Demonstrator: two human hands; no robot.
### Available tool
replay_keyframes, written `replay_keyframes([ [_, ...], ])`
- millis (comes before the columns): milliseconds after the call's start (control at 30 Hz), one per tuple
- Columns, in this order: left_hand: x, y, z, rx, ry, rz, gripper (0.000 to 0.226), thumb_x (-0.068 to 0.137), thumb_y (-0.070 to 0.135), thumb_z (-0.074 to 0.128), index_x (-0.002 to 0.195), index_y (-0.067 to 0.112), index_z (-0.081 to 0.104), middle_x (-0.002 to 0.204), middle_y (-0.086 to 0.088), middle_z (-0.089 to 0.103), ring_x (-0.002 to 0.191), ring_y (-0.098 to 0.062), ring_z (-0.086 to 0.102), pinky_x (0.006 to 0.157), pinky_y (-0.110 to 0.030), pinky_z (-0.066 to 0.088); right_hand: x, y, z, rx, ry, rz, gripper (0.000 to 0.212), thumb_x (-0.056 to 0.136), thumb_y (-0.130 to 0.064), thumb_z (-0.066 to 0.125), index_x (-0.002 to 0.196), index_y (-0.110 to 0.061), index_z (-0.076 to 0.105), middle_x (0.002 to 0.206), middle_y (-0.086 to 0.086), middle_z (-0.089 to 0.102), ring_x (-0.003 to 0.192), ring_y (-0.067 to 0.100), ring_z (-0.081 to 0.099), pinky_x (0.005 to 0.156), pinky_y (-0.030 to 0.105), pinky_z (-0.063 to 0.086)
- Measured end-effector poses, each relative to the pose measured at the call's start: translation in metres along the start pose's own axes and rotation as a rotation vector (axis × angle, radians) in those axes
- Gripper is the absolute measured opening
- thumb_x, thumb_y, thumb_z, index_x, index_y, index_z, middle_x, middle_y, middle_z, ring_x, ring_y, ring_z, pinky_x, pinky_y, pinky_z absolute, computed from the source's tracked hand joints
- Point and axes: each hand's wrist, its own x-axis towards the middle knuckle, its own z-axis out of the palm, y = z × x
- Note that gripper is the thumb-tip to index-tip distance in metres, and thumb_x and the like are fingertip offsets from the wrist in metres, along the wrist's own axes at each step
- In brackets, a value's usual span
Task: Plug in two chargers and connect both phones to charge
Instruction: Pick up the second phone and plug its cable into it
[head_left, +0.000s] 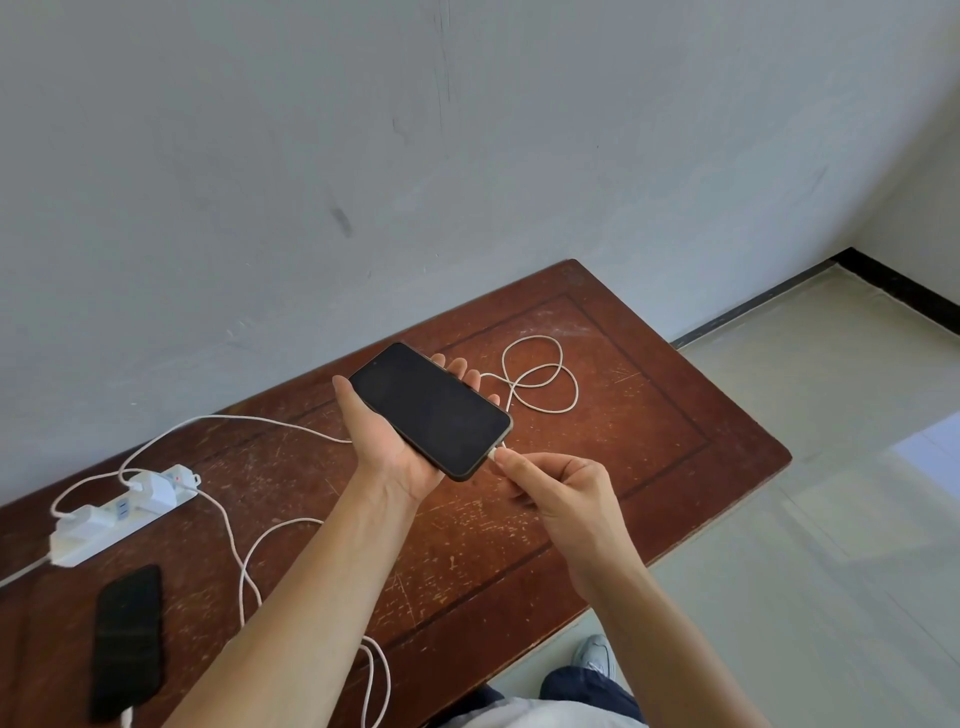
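The left hand (395, 447) is cradling a dark phone (431, 410) from beneath, screen up and unlit, above the worn wooden counter (649, 415). The right hand (561, 493) is pinching the white plug (493, 455) of a cable (540, 374) between thumb and forefinger, pressing it against the phone's lower edge (whether it is fully seated I cannot tell). That cable is looping loosely on the counter behind the phone. To the left, a white power strip (119, 514) is lying on the counter with two white chargers (150, 491) sitting in it. A second phone (127, 642) is lying face up near the counter's front edge, a white cable end (126, 718) meeting its near end.
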Motion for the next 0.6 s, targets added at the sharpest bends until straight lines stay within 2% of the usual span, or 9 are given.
replay_keyframes([
  [167, 0.0005, -0.0017, -0.0033, 0.001, -0.024, -0.031, 0.098, 0.081, 0.089, 0.033, 0.123, 0.008, 0.069, 0.129, -0.019, 0.069, 0.116, -0.040, 0.067, 0.097, -0.064, 0.052, 0.0011, -0.0023, -0.0001, -0.011, -0.024, 0.033, 0.021, 0.088, -0.031, 0.077, 0.075, -0.017, 0.084, 0.069, 0.001, 0.078, 0.060, 0.002, 0.069, 0.059, 0.010, 0.052],
  [333, 0.0026, 0.0005, -0.0073, 0.000, -0.048, -0.053, 0.100, 0.081, 0.090, 0.033, 0.136, 0.011, 0.061, 0.135, -0.017, 0.066, 0.124, -0.040, 0.063, 0.111, -0.064, 0.039, 0.0024, -0.0033, -0.0009, -0.087, -0.033, 0.037, 0.025, 0.090, -0.040, 0.073, 0.076, -0.022, 0.084, 0.072, -0.001, 0.079, 0.062, 0.004, 0.071, 0.058, 0.010, 0.052],
  [400, 0.0019, 0.0009, -0.0072, 0.016, -0.075, -0.060, 0.099, 0.080, 0.090, 0.035, 0.132, 0.010, 0.064, 0.135, -0.018, 0.066, 0.123, -0.041, 0.063, 0.108, -0.066, 0.041, 0.0037, -0.0035, -0.0016, -0.086, -0.002, 0.047, 0.029, 0.091, -0.045, 0.069, 0.078, -0.023, 0.084, 0.073, -0.001, 0.079, 0.062, 0.004, 0.070, 0.057, 0.010, 0.052],
  [500, 0.0014, 0.0011, -0.0076, 0.061, -0.114, -0.062, 0.098, 0.079, 0.090, 0.036, 0.129, 0.010, 0.065, 0.135, -0.019, 0.066, 0.122, -0.042, 0.064, 0.098, -0.063, 0.050, 0.0063, -0.0035, -0.0043, 0.012, 0.048, 0.086, 0.027, 0.092, -0.040, 0.068, 0.080, -0.023, 0.084, 0.073, -0.001, 0.079, 0.059, 0.002, 0.069, 0.055, 0.010, 0.051],
  [600, 0.0016, -0.0003, -0.0088, 0.072, -0.150, -0.075, 0.101, 0.077, 0.090, 0.039, 0.134, 0.010, 0.062, 0.136, -0.020, 0.065, 0.123, -0.042, 0.062, 0.100, -0.064, 0.048, 0.0066, -0.0013, -0.0053, 0.051, 0.033, 0.109, 0.027, 0.093, -0.038, 0.067, 0.079, -0.021, 0.084, 0.074, 0.000, 0.079, 0.060, 0.002, 0.069, 0.055, 0.010, 0.051],
])
